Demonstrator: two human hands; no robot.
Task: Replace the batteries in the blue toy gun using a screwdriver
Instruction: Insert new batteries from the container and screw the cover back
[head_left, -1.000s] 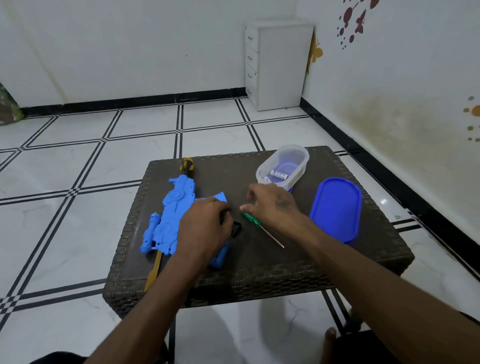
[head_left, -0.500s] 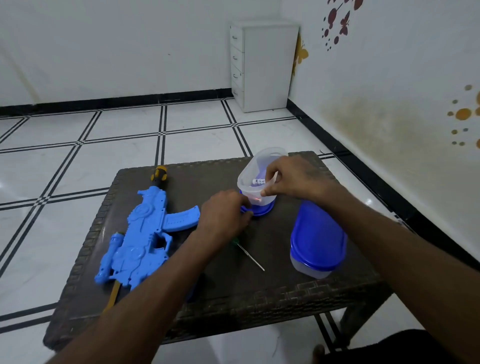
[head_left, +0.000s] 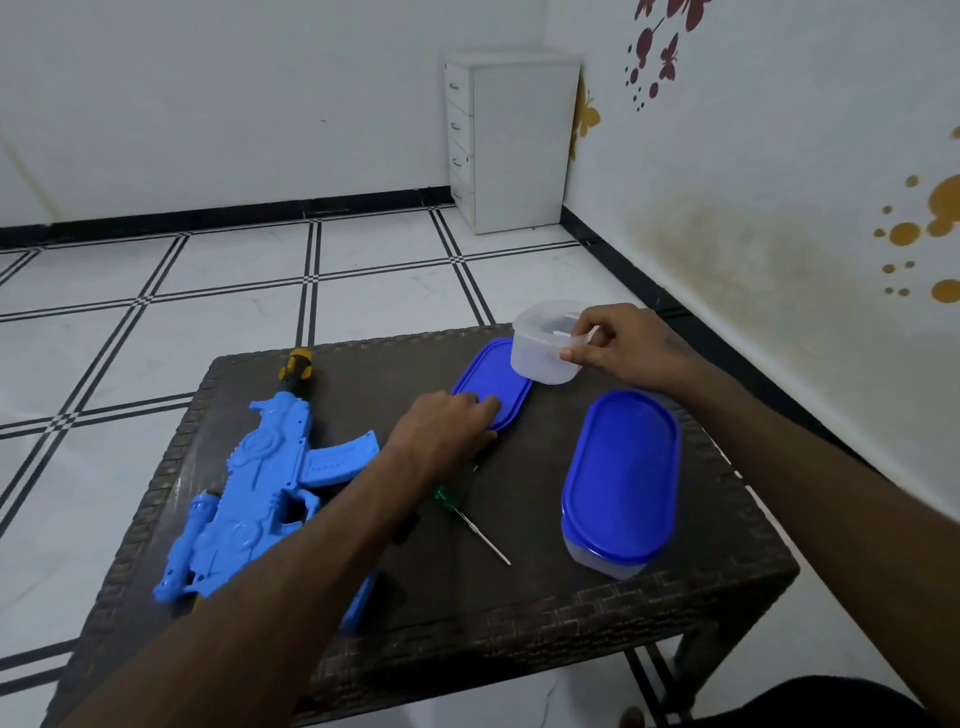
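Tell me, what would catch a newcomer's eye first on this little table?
Probably the bright blue toy gun lying flat on the left of the dark woven table. Next, the two hands at the far side: the right hand grips a clear open tub, and the left hand presses on a loose blue lid. A closed blue-lidded tub sits on the right, a green-handled screwdriver in the middle.

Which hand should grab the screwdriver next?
Left. The left hand rests on the loose blue lid, just above the screwdriver; the right hand grips the clear tub.
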